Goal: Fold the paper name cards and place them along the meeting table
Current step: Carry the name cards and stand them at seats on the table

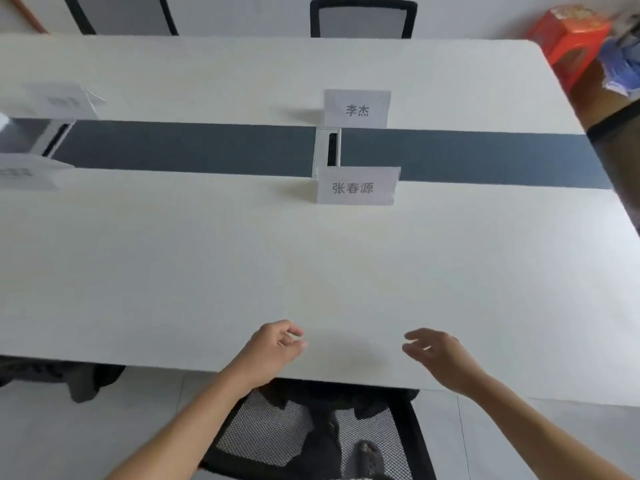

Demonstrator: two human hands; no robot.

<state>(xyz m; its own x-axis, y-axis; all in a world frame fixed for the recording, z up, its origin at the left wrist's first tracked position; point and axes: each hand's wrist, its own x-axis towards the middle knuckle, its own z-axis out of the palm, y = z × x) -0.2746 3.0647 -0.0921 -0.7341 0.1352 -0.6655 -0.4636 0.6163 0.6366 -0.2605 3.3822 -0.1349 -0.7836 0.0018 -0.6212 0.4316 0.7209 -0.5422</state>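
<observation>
Two folded white name cards stand upright on the white meeting table (173, 271): a near card (356, 186) just in front of the grey centre strip and a far card (356, 109) behind it, both with printed characters facing me. Two more folded cards, one far (65, 98) and one near (26, 173), stand blurred at the left edge. My left hand (273, 348) hovers over the table's near edge with fingers loosely curled and nothing in it. My right hand (438, 355) hovers beside it, fingers apart, holding nothing.
A dark grey strip (190, 147) with a cable box (328, 150) runs across the table's middle. An orange box (568, 39) and another person's arm (613, 133) are at the far right. Black chairs stand behind the table (363, 19) and below my arms (311, 438).
</observation>
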